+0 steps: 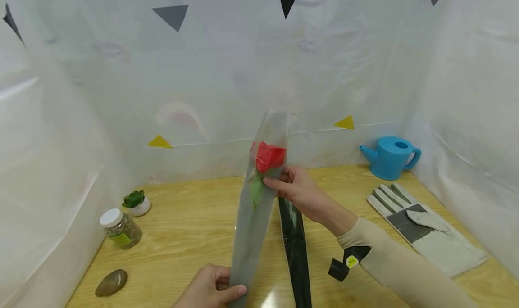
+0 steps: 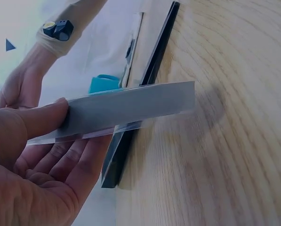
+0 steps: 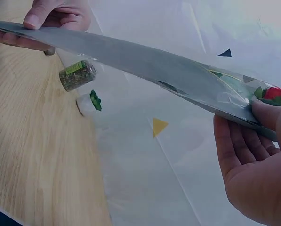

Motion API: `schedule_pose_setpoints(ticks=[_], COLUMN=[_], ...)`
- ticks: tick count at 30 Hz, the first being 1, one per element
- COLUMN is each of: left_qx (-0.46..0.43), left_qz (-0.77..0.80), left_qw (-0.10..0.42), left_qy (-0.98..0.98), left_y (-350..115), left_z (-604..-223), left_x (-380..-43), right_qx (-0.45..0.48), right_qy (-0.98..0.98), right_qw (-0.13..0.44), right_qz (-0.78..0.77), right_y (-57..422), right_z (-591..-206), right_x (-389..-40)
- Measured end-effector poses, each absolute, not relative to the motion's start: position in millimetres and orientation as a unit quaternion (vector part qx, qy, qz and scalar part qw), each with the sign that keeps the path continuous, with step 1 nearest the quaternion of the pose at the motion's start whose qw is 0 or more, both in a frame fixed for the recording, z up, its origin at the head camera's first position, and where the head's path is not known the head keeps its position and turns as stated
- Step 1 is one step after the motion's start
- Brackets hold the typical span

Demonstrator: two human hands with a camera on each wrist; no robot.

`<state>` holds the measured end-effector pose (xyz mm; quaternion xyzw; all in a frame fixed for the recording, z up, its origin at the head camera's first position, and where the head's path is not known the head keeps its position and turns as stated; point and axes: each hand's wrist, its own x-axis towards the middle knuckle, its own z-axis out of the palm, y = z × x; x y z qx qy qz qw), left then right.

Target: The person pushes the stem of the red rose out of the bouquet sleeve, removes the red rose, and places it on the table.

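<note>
A red rose (image 1: 269,157) with a green leaf sits inside a long grey and clear flower sleeve (image 1: 248,227), which is held up off the table and tilted slightly right at its top. My left hand (image 1: 215,286) pinches the sleeve's lower end between thumb and fingers; the left wrist view shows that end (image 2: 131,108) sticking out past the thumb. Just below the bloom, my right hand (image 1: 298,191) grips the sleeve's right edge, thumb in front and fingers behind. Behind it on the table lies a long black sleeve (image 1: 297,254), partly covered by my right hand.
On the right are a blue watering can (image 1: 390,159) and a pair of grey-white gloves (image 1: 425,231). Along the left stand a small potted succulent (image 1: 135,202) and a white-lidded jar (image 1: 121,229), with a smooth dark stone (image 1: 111,283) nearer. White plastic sheeting (image 1: 243,65) encloses the table.
</note>
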<state>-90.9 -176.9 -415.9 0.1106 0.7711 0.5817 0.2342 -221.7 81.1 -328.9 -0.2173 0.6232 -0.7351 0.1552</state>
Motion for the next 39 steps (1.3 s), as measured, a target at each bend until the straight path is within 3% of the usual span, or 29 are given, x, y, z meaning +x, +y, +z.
schedule_pose_setpoints(ticks=[10,20,39], left_qx=[0.14,0.133,0.154], left_qz=[0.547,0.539,0.543], left_qw=[0.174,0.158,0.141], left_qy=[0.807,0.817,0.813], left_y=[-171,-170,-164], left_z=[-411,-409,-408], left_x=[-89,-88,-88], right_qx=[-0.228,-0.236,-0.304], right_qy=[0.63,0.676,0.68], right_qw=[0.135,0.104,0.112], right_qz=[-0.73,-0.69,-0.658], right_y=[77,72,69], right_z=[-330,-335,-339], right_x=[-214,-210,-203])
